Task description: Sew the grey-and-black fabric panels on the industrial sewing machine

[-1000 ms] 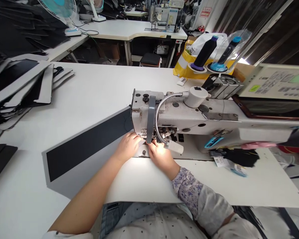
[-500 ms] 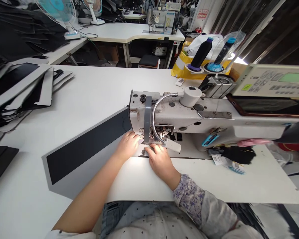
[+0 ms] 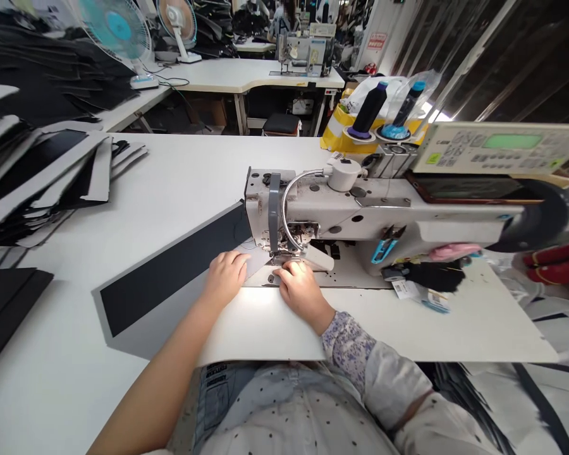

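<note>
A dark strip (image 3: 171, 273) with a grey panel (image 3: 184, 302) along its near side lies slanted on the table, its far end beside the head of a sewing machine (image 3: 284, 202). The panel's light corner reaches the presser foot (image 3: 277, 258). My left hand (image 3: 224, 281) rests flat on the panel, fingers outstretched, left of the needle area. Just right of the presser foot, my right hand (image 3: 304, 294) lies on the machine bed, thumb apart from the bent fingers. Its fingertips are partly hidden by the machine's lamp (image 3: 318, 258); I see nothing held there.
Stacked grey and black pieces (image 3: 52, 177) lie at the left, with a black panel (image 3: 9, 309) nearer me. Blue thread snips (image 3: 384, 249) hang on the machine arm. Thread cones (image 3: 370, 110) and a control panel (image 3: 507, 146) stand behind it. Fans (image 3: 118, 28) are farther back.
My left hand has drawn back from the needle area, toward the left and nearer me, uncovering the panel's light corner. My right hand stays beside the presser foot. The camera view has shifted slightly.
</note>
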`<state>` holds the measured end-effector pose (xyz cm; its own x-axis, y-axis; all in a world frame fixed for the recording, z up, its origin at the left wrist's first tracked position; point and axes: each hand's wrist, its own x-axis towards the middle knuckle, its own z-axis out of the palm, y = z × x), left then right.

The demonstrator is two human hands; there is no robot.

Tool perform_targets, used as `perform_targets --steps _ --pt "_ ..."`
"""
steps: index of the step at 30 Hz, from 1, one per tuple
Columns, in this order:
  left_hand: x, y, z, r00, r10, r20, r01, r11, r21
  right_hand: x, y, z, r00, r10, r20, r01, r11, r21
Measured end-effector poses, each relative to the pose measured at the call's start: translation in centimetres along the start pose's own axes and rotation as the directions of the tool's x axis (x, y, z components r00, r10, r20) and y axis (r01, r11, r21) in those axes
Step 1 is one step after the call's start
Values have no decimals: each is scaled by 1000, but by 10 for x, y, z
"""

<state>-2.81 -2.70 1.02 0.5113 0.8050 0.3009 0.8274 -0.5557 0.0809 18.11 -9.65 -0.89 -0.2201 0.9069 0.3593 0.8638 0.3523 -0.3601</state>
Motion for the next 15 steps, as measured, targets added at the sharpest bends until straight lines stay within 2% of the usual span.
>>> perform_targets --steps 2,5,9,12,15 --pt "-16 3 -9 999 0 36 -3 998 66 0 -1 -2 1000 6 -9 -6 1000 6" --pt "-35 20 -21 994 31 104 -41 994 98 -3 -4 -7 1000 1 -10 0 1000 23" --pt "-49 55 -28 984 86 156 -99 992 78 -15 -11 -14 994 -113 -13 114 991 73" --pt "-53 72 -25 990 75 119 -85 993 81 -24 -16 -15 982 -188 10 187 980 74" --pt "-53 74 -16 999 45 18 -45 998 41 -26 -17 -13 980 -199 32 197 979 53"
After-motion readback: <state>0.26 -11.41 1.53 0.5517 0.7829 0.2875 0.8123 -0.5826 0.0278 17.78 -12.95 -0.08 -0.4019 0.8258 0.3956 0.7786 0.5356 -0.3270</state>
